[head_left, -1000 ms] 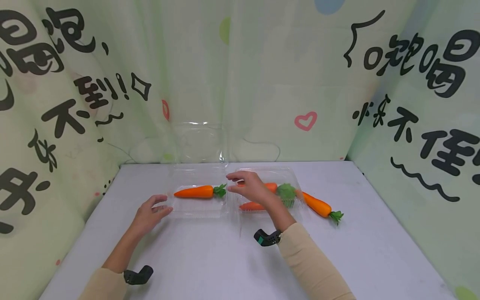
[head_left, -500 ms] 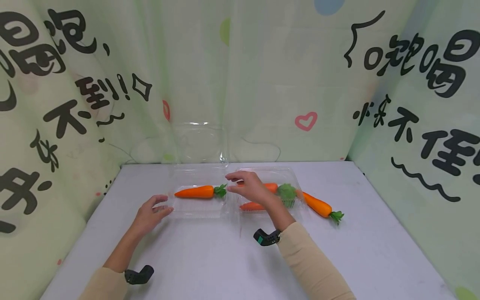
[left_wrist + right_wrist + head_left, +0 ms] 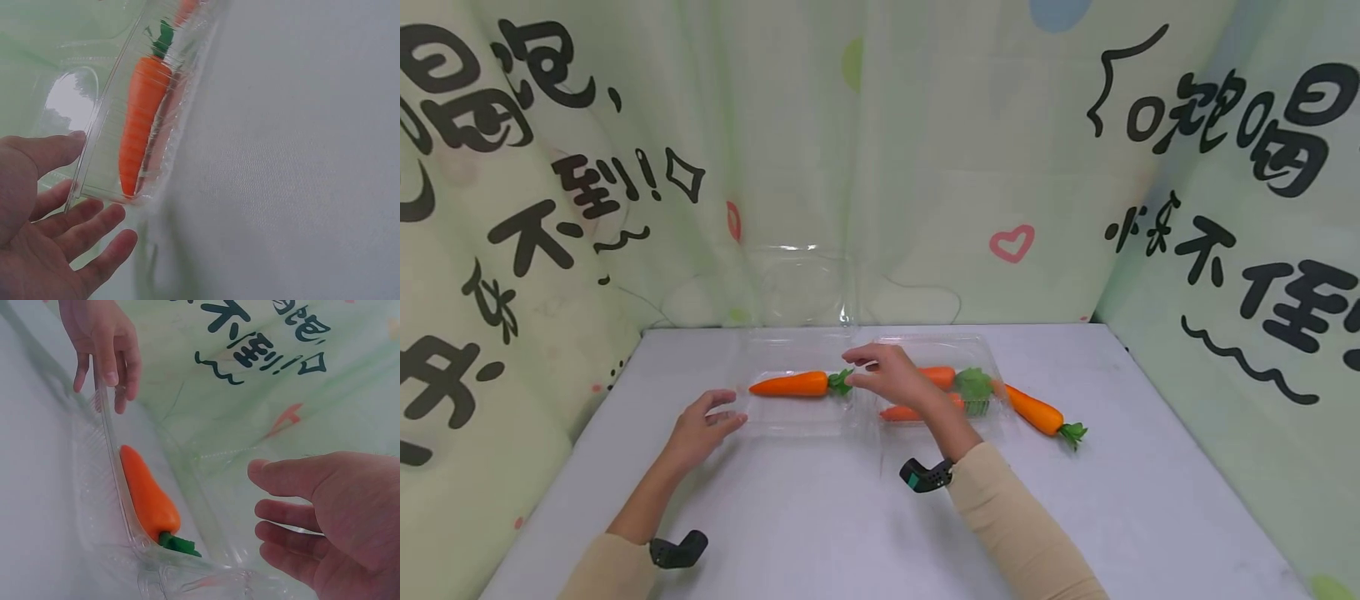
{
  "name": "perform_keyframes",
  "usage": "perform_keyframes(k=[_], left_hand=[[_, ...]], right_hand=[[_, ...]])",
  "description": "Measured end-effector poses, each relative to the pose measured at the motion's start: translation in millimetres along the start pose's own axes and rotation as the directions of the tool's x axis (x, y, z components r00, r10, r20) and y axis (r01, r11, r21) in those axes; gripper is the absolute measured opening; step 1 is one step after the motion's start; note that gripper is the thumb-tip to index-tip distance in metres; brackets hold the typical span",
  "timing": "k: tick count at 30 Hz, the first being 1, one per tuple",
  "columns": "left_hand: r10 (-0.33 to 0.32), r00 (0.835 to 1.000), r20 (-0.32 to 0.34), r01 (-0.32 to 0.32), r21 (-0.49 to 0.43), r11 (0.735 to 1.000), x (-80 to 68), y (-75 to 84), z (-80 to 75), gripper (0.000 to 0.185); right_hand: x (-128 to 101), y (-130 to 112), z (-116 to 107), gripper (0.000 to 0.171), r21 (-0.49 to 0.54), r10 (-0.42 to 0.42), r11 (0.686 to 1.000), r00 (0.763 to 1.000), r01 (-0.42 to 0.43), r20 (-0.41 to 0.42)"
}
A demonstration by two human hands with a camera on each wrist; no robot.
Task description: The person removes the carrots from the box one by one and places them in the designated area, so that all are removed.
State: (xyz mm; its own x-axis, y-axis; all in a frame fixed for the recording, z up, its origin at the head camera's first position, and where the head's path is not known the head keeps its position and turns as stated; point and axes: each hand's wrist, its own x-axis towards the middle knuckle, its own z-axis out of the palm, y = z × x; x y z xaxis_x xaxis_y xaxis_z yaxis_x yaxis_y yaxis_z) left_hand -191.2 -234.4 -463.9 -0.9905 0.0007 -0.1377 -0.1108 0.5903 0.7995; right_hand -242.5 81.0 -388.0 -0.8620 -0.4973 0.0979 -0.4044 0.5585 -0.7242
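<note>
An open clear plastic box holds one orange carrot with green leaves, its tip toward the left. At its left end is my left hand. In the left wrist view the thumb lies at the box rim, with the other fingers spread straight below. My right hand hovers at the box's right end, near the carrot's leaves. Its thumb and fingers are loosely extended with nothing between them in the right wrist view. The transparent lid stands raised behind the box.
A second clear box with carrots and green leaves stands to the right, partly behind my right hand and forearm. Another carrot lies on the white table beyond it. A printed curtain surrounds the table.
My right hand has shifted slightly left, now overlapping the edge of the carrot's leaves. The left hand, boxes and carrots stay where they were.
</note>
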Motion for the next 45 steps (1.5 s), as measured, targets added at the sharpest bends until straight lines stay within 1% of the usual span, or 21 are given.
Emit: perform_keyframes(k=[8, 13, 18, 28, 37, 45], left_hand=[[0.001, 1.0, -0.005, -0.001, -0.008, 1.0, 0.4, -1.5, 0.0, 0.06], [0.002, 1.0, -0.017, -0.002, 0.002, 1.0, 0.8, -2.2, 0.6, 0.059], [0.003, 1.0, -0.012, -0.003, -0.004, 1.0, -0.4, -3.8, 0.7, 0.058], [0.01, 1.0, -0.023, -0.01, 0.002, 1.0, -0.1, -2.4, 0.7, 0.058], [0.007, 1.0, -0.017, -0.007, -0.012, 1.0, 1.0, -1.9, 1.0, 0.057], [0.0, 1.0, -0.018, -0.001, -0.012, 1.0, 0.7, -1.1, 1.8, 0.058]], right_hand=[[5, -2, 5, 0.04, 0.01, 0.018, 1.0, 1.0, -0.018, 0.026], [7, -4, 8, 0.039, 0.012, -0.001, 1.0, 1.0, 0.0, 0.031], [10, -3, 12, 0.041, 0.013, -0.008, 1.0, 0.999, 0.007, 0.045], [15, -5, 18, 0.042, 0.021, 0.013, 1.0, 0.997, -0.015, 0.072], [18, -6, 20, 0.042, -0.018, 0.034, 0.999, 0.996, -0.033, 0.083], [18, -5, 20, 0.042, -0.013, 0.039, 0.999, 0.995, -0.038, 0.088]])
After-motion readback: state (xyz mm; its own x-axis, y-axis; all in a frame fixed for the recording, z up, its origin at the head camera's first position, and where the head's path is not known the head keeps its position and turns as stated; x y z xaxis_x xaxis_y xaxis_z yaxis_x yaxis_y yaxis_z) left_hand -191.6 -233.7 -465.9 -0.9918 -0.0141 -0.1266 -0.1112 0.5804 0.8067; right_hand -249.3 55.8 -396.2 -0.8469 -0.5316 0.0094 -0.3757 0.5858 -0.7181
